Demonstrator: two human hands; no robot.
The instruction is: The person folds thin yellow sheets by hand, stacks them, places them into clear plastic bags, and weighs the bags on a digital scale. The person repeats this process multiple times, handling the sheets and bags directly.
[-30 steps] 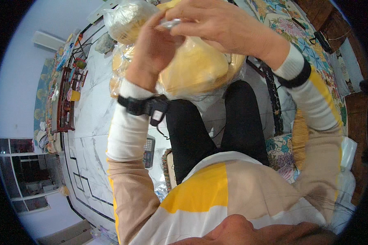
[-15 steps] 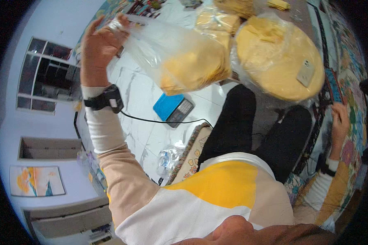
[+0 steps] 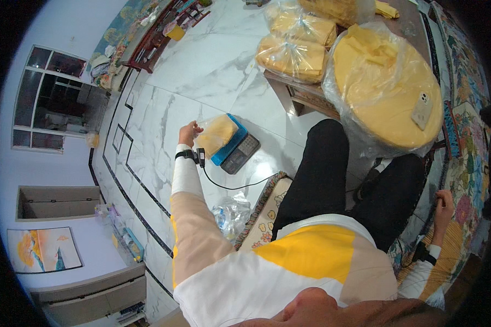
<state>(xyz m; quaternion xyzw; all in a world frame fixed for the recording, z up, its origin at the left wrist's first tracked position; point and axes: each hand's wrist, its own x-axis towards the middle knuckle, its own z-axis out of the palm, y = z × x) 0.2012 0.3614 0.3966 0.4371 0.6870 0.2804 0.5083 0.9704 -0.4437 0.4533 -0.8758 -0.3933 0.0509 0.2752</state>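
Observation:
A clear plastic bag of folded yellow sheets (image 3: 219,135) lies on the blue platform of a digital scale (image 3: 242,153) on the floor to my left. My left hand (image 3: 190,133) is at the bag's gathered left end, its fingers closed on the plastic. Far to the right, my right hand (image 3: 444,204) is beside the flowered sofa cover, fingers loosely curled in, with nothing visible in them. A large round stack of yellow sheets (image 3: 384,87) in clear plastic sits in front of my knees. A phone (image 3: 421,110) lies on its right part.
More bagged yellow bundles (image 3: 292,57) rest on a low wooden table (image 3: 281,90) ahead. Crumpled clear plastic (image 3: 232,212) lies by a patterned cushion (image 3: 267,212) at my left side. A black cable (image 3: 229,188) runs from my left wrist.
My left hand has come down and nearer, lowering the bag of yellow sheets from the air onto the scale. My right hand stays by the sofa, its fingers slightly more curled.

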